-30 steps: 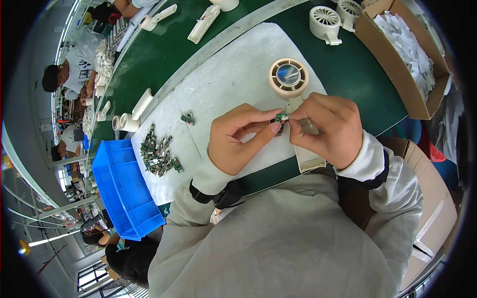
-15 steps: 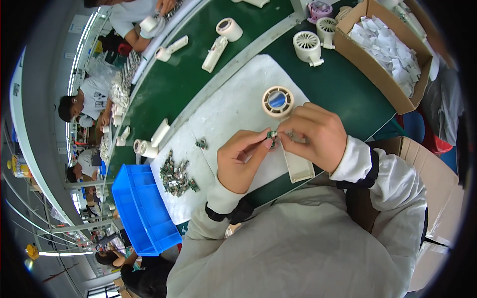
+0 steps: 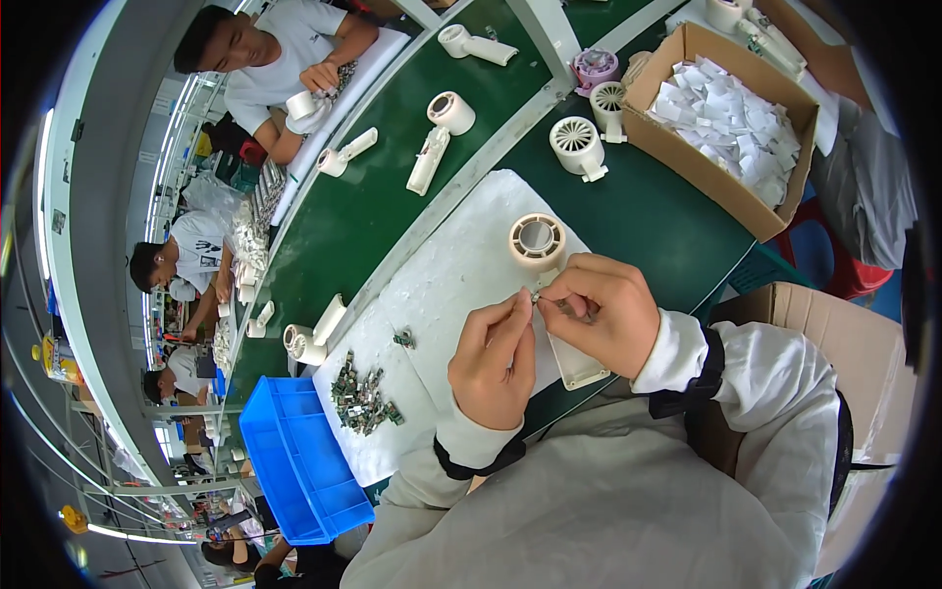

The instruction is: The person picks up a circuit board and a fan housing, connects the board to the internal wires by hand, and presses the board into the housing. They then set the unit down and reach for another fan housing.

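Head view: left hand (image 3: 494,371) and right hand (image 3: 606,312) pinch a small, mostly hidden part (image 3: 535,295) beside the fan (image 3: 536,258) lying on a white sheet (image 3: 432,285), handle (image 3: 577,369) toward the near edge of the worktop (image 3: 672,221).

There are one left hand (image 3: 491,371), one right hand (image 3: 610,312), one small pinched piece (image 3: 535,296), one fan housing (image 3: 538,240) near them, two slatted fan heads (image 3: 577,145), at least five fan bodies (image 3: 429,162) on the green conveyor (image 3: 388,182), one blue divided bin (image 3: 299,456), one cardboard box (image 3: 697,179), one lone circuit board (image 3: 403,339) and one board heap (image 3: 360,398) (too jumbled to count).
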Demonstrator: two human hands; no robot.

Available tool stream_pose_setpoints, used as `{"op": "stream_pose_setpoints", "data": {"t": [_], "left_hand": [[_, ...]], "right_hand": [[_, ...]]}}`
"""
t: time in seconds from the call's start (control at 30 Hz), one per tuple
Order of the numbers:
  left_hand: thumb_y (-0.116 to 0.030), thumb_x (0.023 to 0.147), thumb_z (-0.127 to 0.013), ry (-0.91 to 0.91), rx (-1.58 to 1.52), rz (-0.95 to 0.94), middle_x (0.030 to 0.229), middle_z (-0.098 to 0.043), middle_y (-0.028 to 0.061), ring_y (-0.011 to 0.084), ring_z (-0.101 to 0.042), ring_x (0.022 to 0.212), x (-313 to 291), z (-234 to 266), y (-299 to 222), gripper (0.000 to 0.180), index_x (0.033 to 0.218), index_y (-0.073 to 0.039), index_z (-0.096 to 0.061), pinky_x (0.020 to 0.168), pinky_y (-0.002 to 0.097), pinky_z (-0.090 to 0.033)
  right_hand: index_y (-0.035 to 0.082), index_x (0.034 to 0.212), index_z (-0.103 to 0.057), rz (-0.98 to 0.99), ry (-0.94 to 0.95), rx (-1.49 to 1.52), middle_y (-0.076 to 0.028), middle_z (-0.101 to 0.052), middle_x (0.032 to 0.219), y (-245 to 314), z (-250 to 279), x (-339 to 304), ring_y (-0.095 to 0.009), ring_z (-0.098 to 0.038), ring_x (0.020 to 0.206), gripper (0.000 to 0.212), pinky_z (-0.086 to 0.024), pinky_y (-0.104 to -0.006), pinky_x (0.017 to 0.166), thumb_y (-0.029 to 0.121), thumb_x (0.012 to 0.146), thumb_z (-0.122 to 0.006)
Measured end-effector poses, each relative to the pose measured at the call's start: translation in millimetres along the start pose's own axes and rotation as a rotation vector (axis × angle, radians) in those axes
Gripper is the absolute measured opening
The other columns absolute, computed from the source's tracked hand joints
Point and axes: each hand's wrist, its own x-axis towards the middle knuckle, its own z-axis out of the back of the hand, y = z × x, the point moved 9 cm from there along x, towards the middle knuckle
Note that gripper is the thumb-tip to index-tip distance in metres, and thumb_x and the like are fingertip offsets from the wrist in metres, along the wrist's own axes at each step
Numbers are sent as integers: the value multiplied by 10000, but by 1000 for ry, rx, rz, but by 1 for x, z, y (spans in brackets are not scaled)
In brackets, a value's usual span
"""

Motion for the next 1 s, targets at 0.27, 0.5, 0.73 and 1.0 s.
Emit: {"op": "stream_pose_setpoints", "data": {"t": [0.27,0.5,0.73,1.0], "left_hand": [[127,853,-684,150,-809,546,1263,-603,129,200,-679,1002,-9,-18,40,626,1435,-27,-515,907,287,-538],[-125,960,-550,347,-1231,1007,1292,-588,180,222,-647,1041,2,-10,108,483,1422,-2,-474,915,318,-541],[-138,912,-615,5,-747,717,1267,-635,159,257,-676,1059,102,80,263,450,1332,13,-564,910,356,-567],[-266,871,-771,-158,415,-27,1289,-616,254,390,-604,1175,157,45,273,603,1353,33,-568,1026,455,-473]], "right_hand": [[31,916,-718,93,86,45,-50,-525,706,2,-7,4,-176,-482,584,117,-401,-315,546,48,818,-781],[53,850,-641,250,-53,15,-42,-559,773,21,14,10,-172,-514,606,126,-415,-309,544,76,866,-764],[59,781,-554,280,66,-47,-48,-540,726,17,3,5,-202,-544,596,223,-434,-330,525,94,868,-757],[58,771,-542,294,140,-120,-51,-539,707,8,-12,4,-248,-565,596,238,-465,-367,537,104,851,-761]]}}
